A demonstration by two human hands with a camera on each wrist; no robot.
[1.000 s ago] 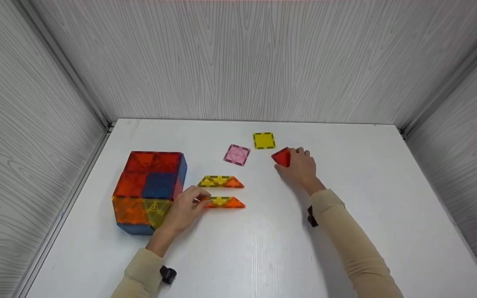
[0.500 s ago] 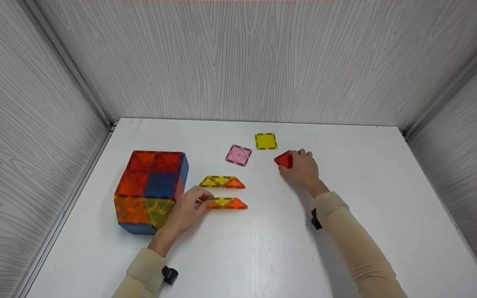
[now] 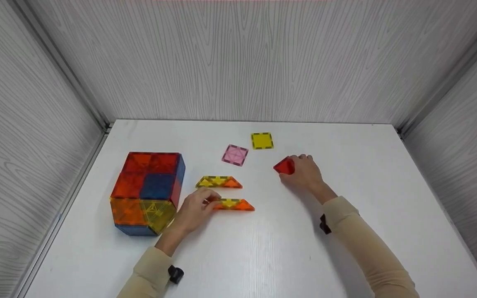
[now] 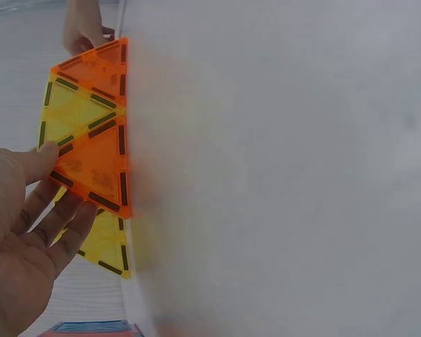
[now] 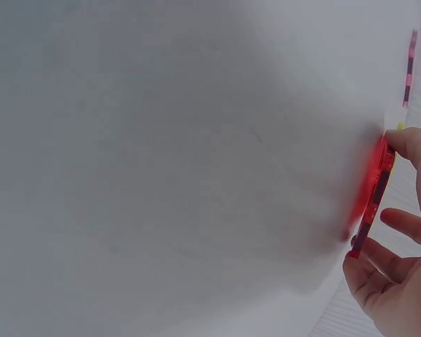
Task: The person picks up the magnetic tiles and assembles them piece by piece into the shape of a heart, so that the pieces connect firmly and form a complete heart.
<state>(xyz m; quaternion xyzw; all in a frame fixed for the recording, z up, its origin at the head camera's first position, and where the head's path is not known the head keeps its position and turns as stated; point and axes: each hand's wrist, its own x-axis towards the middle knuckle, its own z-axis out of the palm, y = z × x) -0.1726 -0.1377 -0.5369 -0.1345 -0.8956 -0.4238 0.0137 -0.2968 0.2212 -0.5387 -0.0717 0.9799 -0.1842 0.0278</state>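
Note:
My left hand pinches a standing strip of joined magnetic tiles, orange and yellow triangles. In the left wrist view the thumb lies against this strip's orange triangle, the fingers behind it. Farther back, a similar strip of yellow and orange triangles stands parallel to it. My right hand grips a red magnetic tile between thumb and fingers. Seen from the right wrist, the red tile is nearly edge-on, close over the table, casting a red tint on it.
A box-shaped build of red, orange, blue and yellow magnetic tiles stands left of my left hand. Toward the back, a pink square tile and a yellow square tile lie flat on the white table. Grey wood-grain panels surround the table.
My left hand has moved slightly right with its strip, away from the built box. My right hand has drawn the red tile a little toward me. The far strip and square tiles stay put.

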